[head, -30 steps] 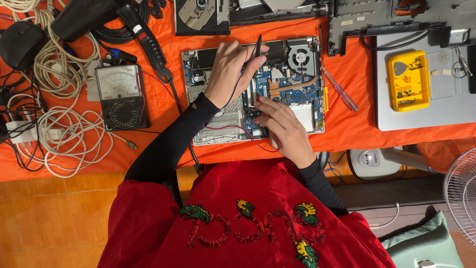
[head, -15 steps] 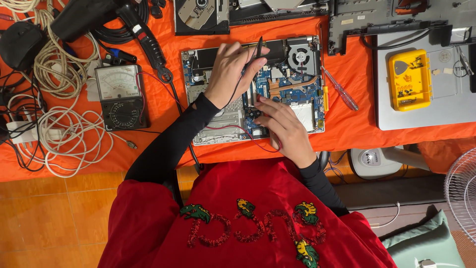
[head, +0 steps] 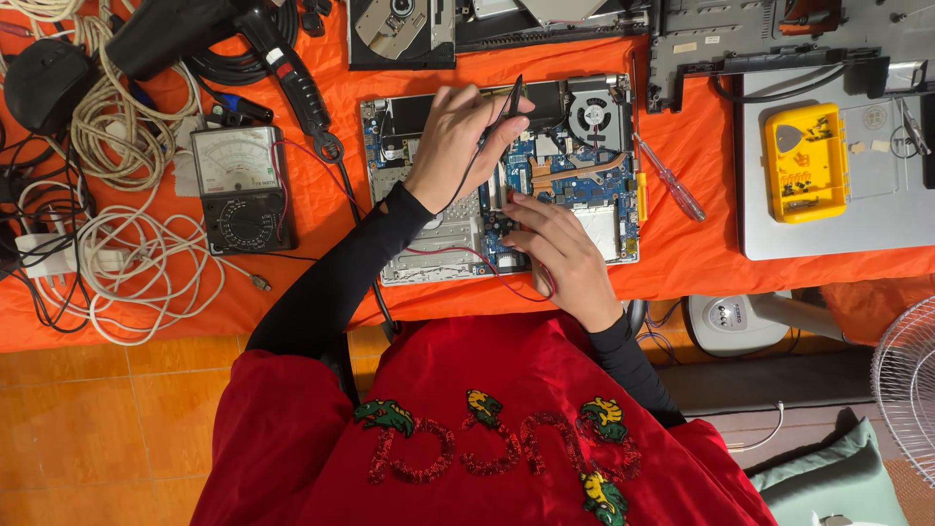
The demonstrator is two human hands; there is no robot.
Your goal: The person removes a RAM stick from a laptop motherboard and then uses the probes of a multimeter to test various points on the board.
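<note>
On the orange surface (head: 701,253), the opened laptop (head: 506,175) lies centre. Left hand (head: 458,136), fingers closed, grips a black probe (head: 502,112); right hand (head: 555,253) pinches a red probe lead (head: 487,258) against the board.

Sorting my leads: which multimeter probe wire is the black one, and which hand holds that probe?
The left hand holds the black probe; the right hand's wire is red.

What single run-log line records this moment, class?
left hand: holds black probe on laptop motherboard | right hand: on board, red lead beneath | analog multimeter at left
</note>
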